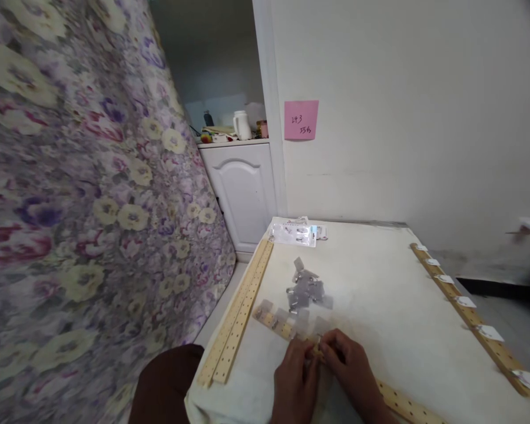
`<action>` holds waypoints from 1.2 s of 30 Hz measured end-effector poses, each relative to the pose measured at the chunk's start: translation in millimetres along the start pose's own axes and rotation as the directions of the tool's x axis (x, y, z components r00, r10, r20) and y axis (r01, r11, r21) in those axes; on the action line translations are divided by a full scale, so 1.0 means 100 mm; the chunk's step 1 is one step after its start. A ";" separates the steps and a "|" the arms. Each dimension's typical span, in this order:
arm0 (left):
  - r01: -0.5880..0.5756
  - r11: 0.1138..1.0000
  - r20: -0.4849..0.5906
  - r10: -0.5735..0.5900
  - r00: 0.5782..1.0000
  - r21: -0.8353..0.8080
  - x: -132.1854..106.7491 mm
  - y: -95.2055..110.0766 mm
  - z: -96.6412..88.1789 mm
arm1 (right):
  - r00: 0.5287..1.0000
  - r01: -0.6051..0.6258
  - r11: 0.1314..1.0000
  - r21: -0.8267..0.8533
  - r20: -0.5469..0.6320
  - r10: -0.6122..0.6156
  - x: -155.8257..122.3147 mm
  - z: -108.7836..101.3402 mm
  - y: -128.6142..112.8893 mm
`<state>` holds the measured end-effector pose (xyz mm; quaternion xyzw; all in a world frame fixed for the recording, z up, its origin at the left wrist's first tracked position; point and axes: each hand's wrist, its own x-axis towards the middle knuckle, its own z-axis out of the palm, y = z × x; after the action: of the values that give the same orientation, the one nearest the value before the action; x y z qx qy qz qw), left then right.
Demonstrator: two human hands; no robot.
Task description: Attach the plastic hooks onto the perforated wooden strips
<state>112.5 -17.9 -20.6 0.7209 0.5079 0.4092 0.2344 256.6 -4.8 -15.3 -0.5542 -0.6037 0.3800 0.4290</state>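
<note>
A perforated wooden strip (pixel 393 398) runs slantwise under both hands near the table's front. Along its left part sit several small metal hooks with clear square backings (pixel 274 322). My left hand (pixel 295 380) is closed on the strip, its fingertips close to the right hand's. With thumb and index finger together, my right hand (pixel 348 362) pinches a small metal hook (pixel 319 340) at the strip; its lower part is hidden by the fingers. Just beyond the hands lies a loose pile of grey translucent squares with metal hooks (pixel 307 288).
Two more perforated wooden strips (pixel 238 318) lie along the left edge of the cloth-covered table (pixel 366 259). At the right edge, another strip (pixel 466 315) carries several white-backed hooks. Packaged hooks (pixel 294 234) lie at the back. A floral curtain (pixel 115 194) hangs on the left.
</note>
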 end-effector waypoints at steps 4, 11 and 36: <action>0.041 0.999 0.040 -0.041 0.998 0.011 0.07 0.00 0.06 | 1.000 0.000 1.000 -0.002 0.023 0.000 0.01 0.00 0.01; 0.060 0.997 0.002 -0.061 0.998 0.038 0.05 -0.02 0.08 | 0.997 -0.010 1.000 0.010 0.078 0.009 0.03 0.00 0.02; 0.176 0.968 0.027 -0.184 0.983 0.179 -0.05 0.01 0.09 | 0.982 -0.180 0.966 -0.185 0.016 0.186 0.21 -0.07 0.19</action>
<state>119.6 -21.9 -26.4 0.6983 0.6001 0.3242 0.2172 269.8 17.7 -28.8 -0.6381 -0.5892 0.3703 0.3294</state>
